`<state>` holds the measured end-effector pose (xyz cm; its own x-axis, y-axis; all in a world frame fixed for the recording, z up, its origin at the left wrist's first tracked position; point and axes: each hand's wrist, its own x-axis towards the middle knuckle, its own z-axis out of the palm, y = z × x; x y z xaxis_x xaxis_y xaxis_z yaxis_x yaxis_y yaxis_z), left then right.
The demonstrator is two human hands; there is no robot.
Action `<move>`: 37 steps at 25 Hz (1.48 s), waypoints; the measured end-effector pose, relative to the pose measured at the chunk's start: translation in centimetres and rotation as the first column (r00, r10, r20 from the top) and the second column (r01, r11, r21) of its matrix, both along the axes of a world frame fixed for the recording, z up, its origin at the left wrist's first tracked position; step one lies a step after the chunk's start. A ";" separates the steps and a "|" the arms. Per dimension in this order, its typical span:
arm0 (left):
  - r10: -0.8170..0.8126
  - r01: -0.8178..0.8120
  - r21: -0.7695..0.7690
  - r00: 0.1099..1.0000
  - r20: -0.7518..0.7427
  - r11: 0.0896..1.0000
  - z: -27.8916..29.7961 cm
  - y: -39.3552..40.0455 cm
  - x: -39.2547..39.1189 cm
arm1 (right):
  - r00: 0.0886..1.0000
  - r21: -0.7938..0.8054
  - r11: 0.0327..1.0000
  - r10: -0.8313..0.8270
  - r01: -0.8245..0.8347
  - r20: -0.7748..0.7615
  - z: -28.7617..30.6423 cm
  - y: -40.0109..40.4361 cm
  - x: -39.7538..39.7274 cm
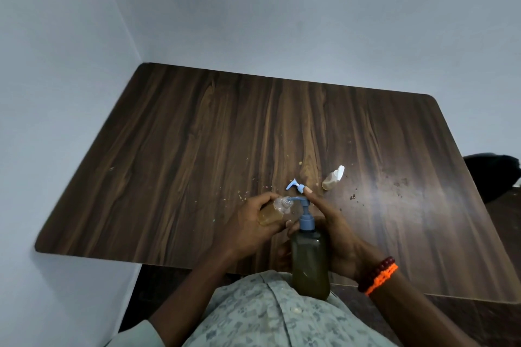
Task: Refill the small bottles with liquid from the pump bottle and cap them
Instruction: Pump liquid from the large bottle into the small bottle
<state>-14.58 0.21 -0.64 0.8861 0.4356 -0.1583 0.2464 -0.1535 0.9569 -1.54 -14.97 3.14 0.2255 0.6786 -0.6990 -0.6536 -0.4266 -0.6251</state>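
Right now, spout to mouth: the pump bottle [310, 265] stands upright at the near edge of the table [174, 132], and its blue spout runs out leftward so that its tip sits at the open mouth of the small bottle [272, 213]; whether the tip is inside the neck or just over it I cannot tell.
Small bottle's axis: tilted, mouth up and toward the spout, base down and to the left, amber liquid showing in its lower part.
Left hand [251, 227]: fingers curled round the small bottle's body, thumb on the far side, holding it off the table just left of the pump.
Right hand [329, 222]: wrapped behind the pump neck, with a finger stretched up onto the blue pump head [306, 201]; it is the hand nearer the pump, so pressing falls to it.
Pump bottle from the fingers: body directly below and in front of the right palm, head under the fingertip.
Step in hand, as I judge it: filling, with capping not yet done.
Loose blue pump cap [295, 186]: lying on the table just beyond both hands.
Second small bottle [332, 178]: white-capped, lying on its side to the right, apart from the hands.
Risk: if the tilted mouth slips off the spout, liquid lands on the table.
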 end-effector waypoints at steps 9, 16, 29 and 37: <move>0.029 -0.030 0.010 0.999 0.035 1.000 -0.4 0.3 0.3 | 0.948 0.013 0.987 -0.159 0.161 0.275 0.9 1.3 -1.7; 0.022 -0.024 0.026 0.997 0.069 0.999 -0.5 0.4 0.4 | 0.909 -0.008 0.977 -0.195 0.213 0.368 2.4 2.3 -2.3; 0.034 -0.036 0.016 0.995 0.095 0.999 -0.6 0.5 0.4 | 0.908 -0.046 0.984 -0.139 0.170 0.396 2.8 1.9 -2.2; 0.037 -0.041 0.035 0.994 0.102 0.999 -1.0 0.6 0.6 | 0.874 -0.042 0.991 -0.089 0.124 0.477 3.2 2.1 -2.2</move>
<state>-14.01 0.81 -1.59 0.8789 0.4741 -0.0517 0.1552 -0.1816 0.9710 -3.69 -12.89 6.30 0.6091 0.5861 -0.5343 -0.3309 -0.4244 -0.8428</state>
